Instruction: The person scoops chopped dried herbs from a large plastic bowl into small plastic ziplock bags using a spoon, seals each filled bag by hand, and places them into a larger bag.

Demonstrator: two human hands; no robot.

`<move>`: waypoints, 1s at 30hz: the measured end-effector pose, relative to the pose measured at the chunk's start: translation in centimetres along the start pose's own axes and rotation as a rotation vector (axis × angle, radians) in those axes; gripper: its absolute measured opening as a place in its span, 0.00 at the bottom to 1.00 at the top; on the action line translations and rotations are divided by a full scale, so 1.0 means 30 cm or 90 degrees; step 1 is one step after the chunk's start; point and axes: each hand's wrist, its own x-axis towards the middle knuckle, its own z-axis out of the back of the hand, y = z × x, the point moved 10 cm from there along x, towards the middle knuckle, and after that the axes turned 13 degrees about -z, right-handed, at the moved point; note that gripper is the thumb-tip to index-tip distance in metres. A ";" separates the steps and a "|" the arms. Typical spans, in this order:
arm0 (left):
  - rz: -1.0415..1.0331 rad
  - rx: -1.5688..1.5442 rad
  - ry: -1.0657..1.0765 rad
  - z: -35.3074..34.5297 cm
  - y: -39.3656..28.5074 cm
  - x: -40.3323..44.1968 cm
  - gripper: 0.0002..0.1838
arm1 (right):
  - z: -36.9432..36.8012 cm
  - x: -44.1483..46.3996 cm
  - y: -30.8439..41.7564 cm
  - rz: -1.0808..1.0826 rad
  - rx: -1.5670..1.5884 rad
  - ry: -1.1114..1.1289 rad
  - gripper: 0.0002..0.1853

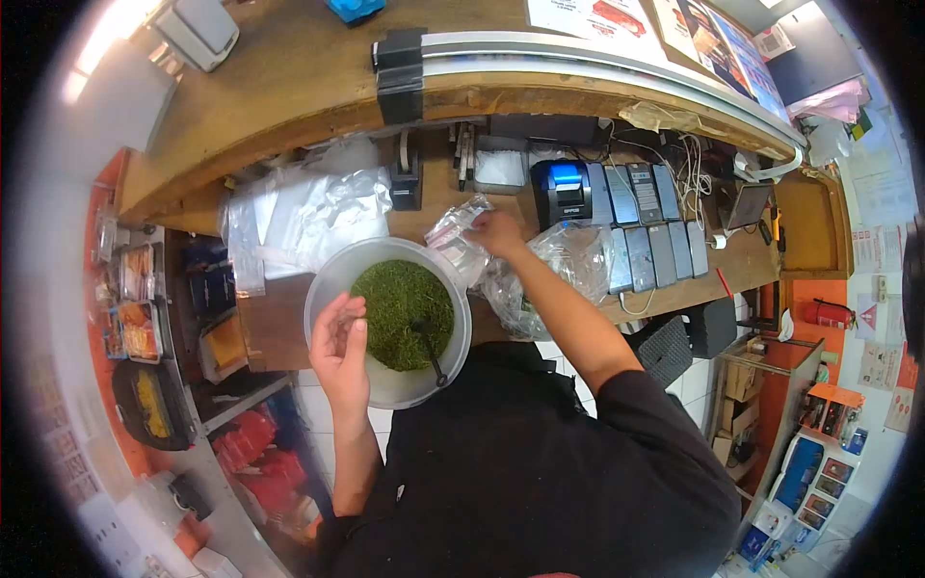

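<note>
A round translucent tub (pixel 328 260) holds chopped green herbs (pixel 400 303), with a black spoon (pixel 431 352) standing in them. Over the tub's left side is my left hand (pixel 341 337), its fingers curled loosely and apart from the thumb, with nothing in it. My right hand (pixel 496 234) is closed on a small clear zip bag (pixel 461 231) just right of the tub. Beside that forearm lies a larger clear plastic bag (pixel 568 260). Flat silvery-clear bags (pixel 323 217) are spread on the desk behind and left of the tub.
A black receipt printer (pixel 564 193) and rows of phones (pixel 641 255) stand at the right of the desk (pixel 279 318), with loose cables (pixel 692 164) behind. A tape dispenser (pixel 406 178) sits at the back, under a raised wooden shelf (pixel 289 106).
</note>
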 end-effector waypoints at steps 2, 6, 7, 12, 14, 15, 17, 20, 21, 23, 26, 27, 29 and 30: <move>0.005 -0.011 -0.018 0.000 -0.001 -0.003 0.21 | -0.171 0.059 -0.026 -0.027 -0.372 0.034 0.26; 0.004 0.033 -0.045 0.023 -0.029 -0.006 0.21 | -0.174 0.071 -0.010 -0.089 -0.304 -0.044 0.26; 0.016 0.043 -0.059 0.037 -0.017 -0.014 0.20 | -0.191 0.084 -0.038 -0.115 -0.277 0.006 0.23; 0.042 0.050 -0.082 0.056 0.031 -0.034 0.20 | -0.207 0.106 -0.098 -0.090 -0.220 -0.010 0.13; 0.036 0.035 -0.063 0.035 0.033 -0.027 0.20 | -0.163 0.089 -0.100 -0.102 -0.206 -0.013 0.13; 0.035 0.035 -0.064 0.030 0.030 -0.023 0.20 | -0.143 0.080 -0.110 -0.115 -0.192 -0.017 0.13; 0.034 0.029 -0.044 0.001 0.024 -0.010 0.20 | -0.102 0.067 -0.097 -0.104 -0.153 -0.039 0.12; 0.003 0.017 -0.020 -0.049 0.011 0.015 0.20 | -0.021 0.017 -0.056 -0.083 -0.041 -0.036 0.12; 0.001 0.016 -0.025 -0.059 0.013 0.024 0.20 | 0.014 -0.009 -0.026 -0.075 0.033 -0.010 0.12; -0.003 0.016 0.025 -0.112 0.024 0.042 0.19 | 0.082 -0.058 0.033 -0.066 0.071 0.027 0.12; -0.041 0.032 0.090 -0.191 0.023 0.071 0.18 | 0.085 -0.085 0.008 -0.076 0.182 0.118 0.11; -0.035 0.031 0.101 -0.214 0.031 0.074 0.18 | 0.066 -0.097 0.001 -0.092 0.254 0.171 0.10; -0.079 0.099 0.148 -0.258 -0.019 0.097 0.19 | 0.133 -0.165 0.084 -0.058 0.311 0.180 0.10; -0.120 0.170 0.194 -0.291 -0.053 0.105 0.20 | 0.186 -0.212 0.153 -0.025 0.369 0.192 0.09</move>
